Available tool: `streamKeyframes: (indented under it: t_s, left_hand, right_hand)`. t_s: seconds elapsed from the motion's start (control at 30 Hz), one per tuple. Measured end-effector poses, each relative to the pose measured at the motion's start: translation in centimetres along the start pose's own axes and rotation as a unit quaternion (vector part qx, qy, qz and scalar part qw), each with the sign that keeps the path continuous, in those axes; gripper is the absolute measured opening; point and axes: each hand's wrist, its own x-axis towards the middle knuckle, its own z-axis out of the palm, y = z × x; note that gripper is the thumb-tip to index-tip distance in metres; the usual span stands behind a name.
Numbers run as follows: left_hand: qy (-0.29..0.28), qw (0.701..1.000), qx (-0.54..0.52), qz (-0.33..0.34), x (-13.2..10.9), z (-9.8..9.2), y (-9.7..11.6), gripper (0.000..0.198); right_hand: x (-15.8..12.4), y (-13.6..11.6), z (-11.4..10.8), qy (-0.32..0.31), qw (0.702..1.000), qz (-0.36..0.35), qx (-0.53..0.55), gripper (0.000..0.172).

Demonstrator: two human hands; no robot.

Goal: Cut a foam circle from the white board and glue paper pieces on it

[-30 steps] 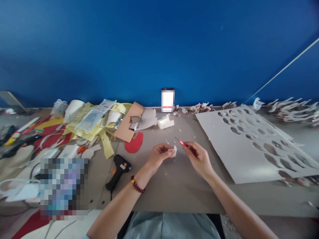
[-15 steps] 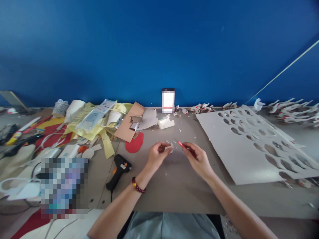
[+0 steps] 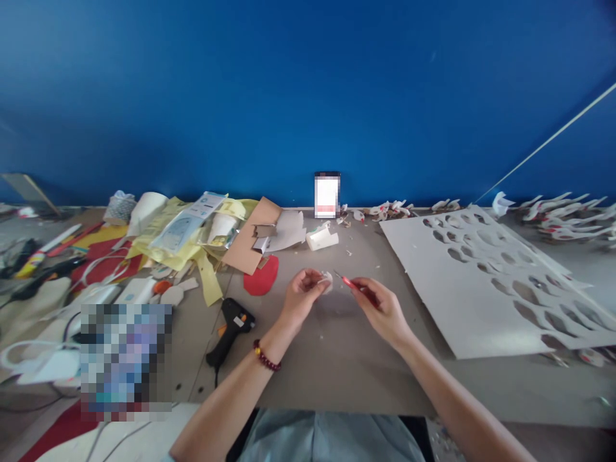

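Over the middle of the grey table, my left hand (image 3: 304, 295) pinches a small white cut piece (image 3: 326, 280), its exact shape partly hidden by the fingers. My right hand (image 3: 382, 307) is closed around the red handle of a craft knife (image 3: 350, 283), whose thin tip points left toward the white piece. A small gap shows between tip and piece. Beyond my hands lies a white curled offcut (image 3: 322, 239), with little white scraps scattered about it.
A black glue gun (image 3: 230, 332) lies left of my hands, near a red felt-like piece (image 3: 261, 276). At right is a large white sheet with cut-out holes (image 3: 423, 282). Cardboard (image 3: 250, 240), packets and cables crowd the left; white cut pieces (image 3: 572, 215) are piled far right.
The white piece has turned in my left fingers and more of it shows. The knife tip has shifted slightly down and left, still apart from it.
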Motion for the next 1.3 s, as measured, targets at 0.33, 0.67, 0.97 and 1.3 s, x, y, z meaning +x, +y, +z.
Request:
streamKeyframes:
  t_s: [0.33,0.67,0.97,1.3]
  left_hand:
    - [-0.074,0.983,-0.144,-0.085,0.1,-0.5,-0.1,0.033]
    - [-0.091,0.978,-0.165,-0.088,0.1,-0.6,-0.1,0.032]
    - [-0.087,0.978,-0.17,-0.09,0.1,-0.5,-0.2,0.032]
    - [-0.097,0.979,-0.155,-0.089,-0.1,-0.5,-0.2,0.033]
  right_hand:
    - [-0.1,-0.6,-0.1,-0.028,0.999,-0.039,-0.026,0.017]
    - [-0.3,-1.1,0.1,-0.043,0.997,-0.048,-0.034,0.018]
    - [-0.2,-1.0,0.2,-0.04,0.997,-0.054,-0.034,0.017]
    - [-0.3,-1.1,0.2,-0.035,0.997,-0.05,-0.037,0.017]
